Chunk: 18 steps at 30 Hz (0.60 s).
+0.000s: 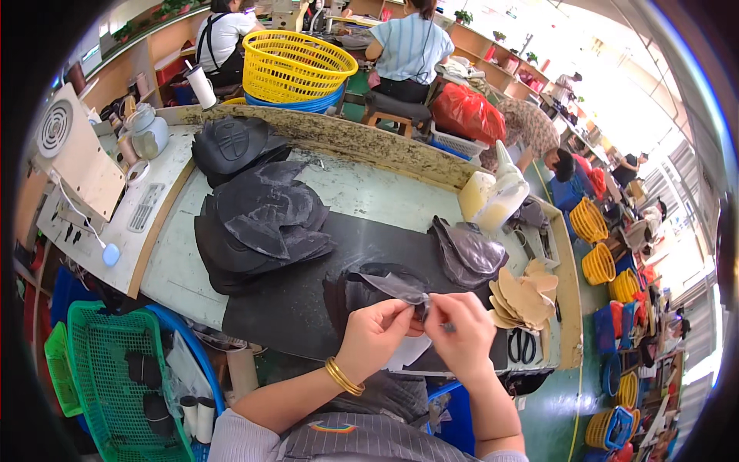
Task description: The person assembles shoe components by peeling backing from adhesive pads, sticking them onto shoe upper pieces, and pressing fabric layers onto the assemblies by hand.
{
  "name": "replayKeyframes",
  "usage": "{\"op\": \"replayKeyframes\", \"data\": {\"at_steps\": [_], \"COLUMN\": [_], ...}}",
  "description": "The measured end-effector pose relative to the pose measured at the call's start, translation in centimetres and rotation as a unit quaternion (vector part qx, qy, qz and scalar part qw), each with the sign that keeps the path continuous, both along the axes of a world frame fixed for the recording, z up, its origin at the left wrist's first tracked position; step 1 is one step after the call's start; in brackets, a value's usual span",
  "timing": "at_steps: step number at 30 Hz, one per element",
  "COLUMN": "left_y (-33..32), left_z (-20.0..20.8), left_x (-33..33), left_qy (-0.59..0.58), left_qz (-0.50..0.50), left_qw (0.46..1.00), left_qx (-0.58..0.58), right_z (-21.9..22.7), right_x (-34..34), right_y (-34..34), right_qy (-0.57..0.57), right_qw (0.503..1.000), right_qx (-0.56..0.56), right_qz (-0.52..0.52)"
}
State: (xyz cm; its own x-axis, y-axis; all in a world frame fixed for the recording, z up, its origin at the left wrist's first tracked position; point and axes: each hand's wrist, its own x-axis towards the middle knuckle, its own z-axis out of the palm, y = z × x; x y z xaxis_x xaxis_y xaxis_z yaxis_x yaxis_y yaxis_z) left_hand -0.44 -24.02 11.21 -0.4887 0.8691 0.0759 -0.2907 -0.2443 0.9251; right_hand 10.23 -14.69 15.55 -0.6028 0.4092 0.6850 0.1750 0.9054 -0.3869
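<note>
My left hand [375, 333] and my right hand [464, 329] are close together over the near edge of the bench. Both pinch a thin, dark grey, shiny flexible piece [391, 286], its pointed end reaching up to the left. Fingers partly hide it, so its full shape cannot be made out. Beneath lie dark curved pieces [336, 302] on a black mat [265, 314]. Left of the hands rises a large stack of black cut pieces [265, 219]. Glossy dark pieces [471, 252] lie to the right, beside beige cut pieces [525, 296] and black-handled scissors [522, 346].
A raised wooden rim [369, 150] borders the bench. Another black stack [235, 146] and a squeeze bottle [504, 192] stand toward the back. At left are a beige machine [81, 154] and a green basket [115, 323]. Co-workers sit beyond a yellow basket [296, 65].
</note>
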Motion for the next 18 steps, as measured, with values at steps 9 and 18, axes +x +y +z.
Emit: {"op": "replayKeyframes", "data": {"at_steps": [9, 18], "left_y": [-1.0, -1.4], "left_z": [1.9, 0.1], "left_x": [-0.5, 0.8], "left_qy": [-0.161, 0.388], "left_qz": [-0.101, 0.181], "left_qw": [0.982, 0.900], "left_qx": [0.013, 0.088], "right_z": [1.4, -1.0], "right_x": [1.4, 2.2], "right_y": [0.0, 0.2], "right_qy": [0.068, 0.059], "right_qw": [0.876, 0.915], "right_qx": [-0.476, -0.398], "right_qz": [0.044, -0.021]}}
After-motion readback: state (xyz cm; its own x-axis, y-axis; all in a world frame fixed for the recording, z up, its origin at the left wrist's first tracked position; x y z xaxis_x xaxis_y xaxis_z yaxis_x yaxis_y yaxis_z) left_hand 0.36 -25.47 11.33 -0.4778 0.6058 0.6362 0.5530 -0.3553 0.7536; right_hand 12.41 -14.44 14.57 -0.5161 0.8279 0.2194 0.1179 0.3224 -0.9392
